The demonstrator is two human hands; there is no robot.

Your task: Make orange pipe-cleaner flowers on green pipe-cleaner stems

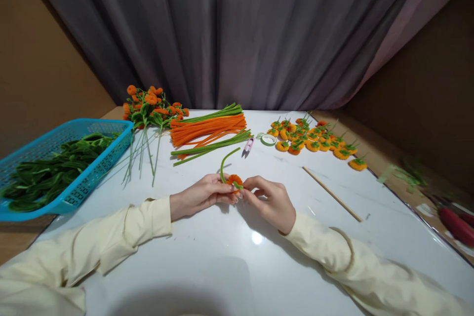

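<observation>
Above the middle of the table, my left hand pinches an orange pipe-cleaner flower between thumb and fingers. A green pipe cleaner rises from the flower and curves up to the right. Its other short end lies across the flower's underside, where the thumb and forefinger of my right hand are closed on it. Both hands almost meet at the flower. Beyond them lie bundles of orange pipe cleaners and green pipe cleaners, with pink thread snips beside them.
A blue basket of green leaves stands at left. Behind it lie finished orange flowers on stems. Several orange and yellow flower heads, a tape roll and a wooden stick lie to the right. Red-handled pliers rest past the table edge.
</observation>
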